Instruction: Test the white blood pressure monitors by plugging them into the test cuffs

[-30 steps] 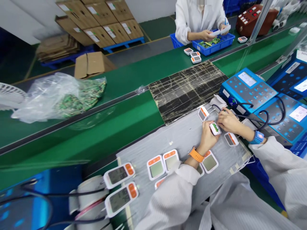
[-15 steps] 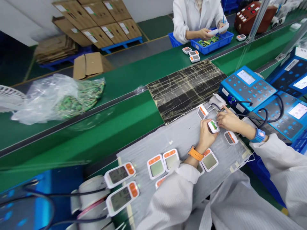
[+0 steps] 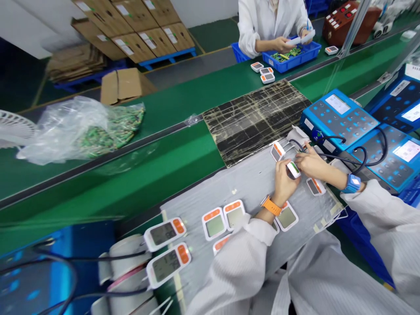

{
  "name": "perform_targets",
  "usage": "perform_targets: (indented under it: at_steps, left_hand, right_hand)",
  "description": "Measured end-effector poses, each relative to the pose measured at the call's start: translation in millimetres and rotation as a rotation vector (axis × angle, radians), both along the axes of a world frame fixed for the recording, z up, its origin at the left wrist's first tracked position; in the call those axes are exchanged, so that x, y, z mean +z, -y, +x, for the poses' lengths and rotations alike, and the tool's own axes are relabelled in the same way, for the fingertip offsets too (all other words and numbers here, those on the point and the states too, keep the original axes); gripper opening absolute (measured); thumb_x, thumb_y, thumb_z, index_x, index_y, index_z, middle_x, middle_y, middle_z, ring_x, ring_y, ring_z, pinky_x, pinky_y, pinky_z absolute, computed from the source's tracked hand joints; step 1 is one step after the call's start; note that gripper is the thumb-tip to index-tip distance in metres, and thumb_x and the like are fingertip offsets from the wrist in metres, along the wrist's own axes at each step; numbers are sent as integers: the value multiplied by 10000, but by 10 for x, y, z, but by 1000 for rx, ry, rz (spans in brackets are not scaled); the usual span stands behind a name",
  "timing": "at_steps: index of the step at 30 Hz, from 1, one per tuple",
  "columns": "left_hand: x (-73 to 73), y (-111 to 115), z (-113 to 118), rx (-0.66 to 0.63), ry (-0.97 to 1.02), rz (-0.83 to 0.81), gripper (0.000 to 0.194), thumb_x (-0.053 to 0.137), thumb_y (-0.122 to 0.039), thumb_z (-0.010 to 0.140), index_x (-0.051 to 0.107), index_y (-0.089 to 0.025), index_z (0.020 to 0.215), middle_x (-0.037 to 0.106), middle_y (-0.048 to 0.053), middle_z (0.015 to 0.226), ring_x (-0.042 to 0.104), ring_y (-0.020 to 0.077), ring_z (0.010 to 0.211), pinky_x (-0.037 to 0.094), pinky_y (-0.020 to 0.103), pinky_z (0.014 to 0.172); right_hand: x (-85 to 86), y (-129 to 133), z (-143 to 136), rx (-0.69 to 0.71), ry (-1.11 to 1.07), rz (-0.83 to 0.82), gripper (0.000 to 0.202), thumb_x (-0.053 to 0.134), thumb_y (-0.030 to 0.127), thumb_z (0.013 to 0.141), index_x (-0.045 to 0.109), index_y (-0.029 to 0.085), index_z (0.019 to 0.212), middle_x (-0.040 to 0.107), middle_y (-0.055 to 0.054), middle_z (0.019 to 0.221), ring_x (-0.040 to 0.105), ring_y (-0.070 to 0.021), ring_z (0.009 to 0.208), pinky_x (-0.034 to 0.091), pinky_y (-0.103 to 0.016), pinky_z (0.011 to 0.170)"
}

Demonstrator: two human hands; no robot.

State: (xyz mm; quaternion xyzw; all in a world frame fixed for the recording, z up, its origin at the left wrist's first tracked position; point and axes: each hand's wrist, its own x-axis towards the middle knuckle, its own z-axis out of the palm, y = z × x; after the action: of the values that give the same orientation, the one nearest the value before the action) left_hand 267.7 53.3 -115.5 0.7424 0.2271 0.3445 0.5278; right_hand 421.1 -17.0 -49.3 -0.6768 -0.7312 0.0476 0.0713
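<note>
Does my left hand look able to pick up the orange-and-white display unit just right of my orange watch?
Probably not until it's freed: your left hand is holding a small white device. The display unit lies close by, face up and mostly uncovered.

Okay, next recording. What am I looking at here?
A person in white sleeves works at a bench. Their left hand holds a small white device with green on its upturned side; their right hand is close beside it, near dark cables. Orange-and-white units with screens lie on the grey mat, and blue instruments with displays stand at the right. Across the belt, a co-worker holds white pieces over a blue tray.
</note>
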Motion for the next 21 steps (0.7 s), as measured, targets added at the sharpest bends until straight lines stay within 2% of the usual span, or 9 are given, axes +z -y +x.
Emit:
perform_targets:
  at_steps: [2, 4, 6, 8, 11, 14, 16, 18, 21]
  left_hand:
    - [37, 11, 37, 3, -13, 19, 707, 827, -75, 653, 518, -224, 1271, 548, 108, 1280, 562, 313, 1244, 518, 497, 1032]
    - [67, 21, 88, -13, -46, 43, 774, 853, -71, 646, 493, -236, 1311, 559, 116, 1327, 563, 327, 1264, 501, 505, 1059]
    - [82, 16, 133, -59, -85, 71, 834, 883, -84, 644, 462, -246, 1345, 564, 121, 1364, 573, 344, 1265, 490, 515, 1068]
    - [94, -8, 140, -112, -109, 94, 841, 898, -133, 674, 434, -247, 1366, 579, 124, 1355, 593, 350, 1243, 490, 519, 1059]
    - [142, -28, 38, -111, -140, 133, 753, 888, -182, 719, 456, -223, 1336, 583, 135, 1329, 592, 354, 1224, 486, 515, 1049]
    - [226, 81, -126, -43, -271, 196, 454, 820, -144, 774, 569, -190, 1150, 605, 135, 1227, 589, 352, 1175, 497, 491, 1004]
    - [272, 234, -185, -126, -362, 228, 280, 778, -165, 820, 605, -195, 1040, 645, 106, 1070, 629, 329, 1069, 529, 457, 928]
    - [290, 410, -170, -261, -403, 243, 379, 824, -243, 800, 607, -196, 1108, 664, 107, 1057, 654, 330, 1021, 555, 439, 861]
    - [267, 604, -68, -331, -421, 248, 751, 904, -279, 710, 514, -188, 1345, 627, 154, 1227, 671, 348, 1036, 574, 432, 819]
  right_hand:
    - [37, 7, 36, 27, 49, -29, 314, 512, 7, 840, 703, 220, 711, 721, -51, 849, 624, -295, 1087, 50, -648, 1240]
    - [114, 66, 81, 23, 75, -2, 285, 517, 25, 850, 726, 206, 780, 740, -75, 1034, 584, -325, 1205, 75, -688, 1221]
    - [231, 199, 115, -7, 70, 71, 256, 521, 68, 875, 746, 189, 851, 705, -106, 1209, 533, -350, 1287, 192, -690, 1196]
    - [358, 412, 131, -53, 37, 146, 251, 511, 131, 921, 756, 185, 925, 667, -119, 1298, 524, -354, 1299, 361, -629, 1136]
    - [450, 833, 110, -136, -17, 181, 264, 487, 223, 974, 744, 206, 1030, 705, -106, 1217, 634, -315, 1132, 537, -508, 979]
    - [323, 1202, 19, -162, -28, 112, 330, 452, 250, 975, 690, 204, 1199, 713, -105, 1202, 695, -288, 1038, 591, -439, 895]
    - [156, 1331, -59, -200, 8, 58, 397, 442, 238, 954, 644, 186, 1293, 659, -124, 1323, 702, -292, 1055, 607, -420, 862]
    - [-11, 1369, -111, -257, 28, 50, 422, 448, 238, 935, 633, 168, 1308, 621, -149, 1377, 704, -305, 1061, 616, -419, 837]
    - [-170, 1351, -99, -312, -50, 126, 377, 461, 252, 888, 683, 145, 1174, 694, -180, 1237, 709, -329, 1050, 612, -440, 849]
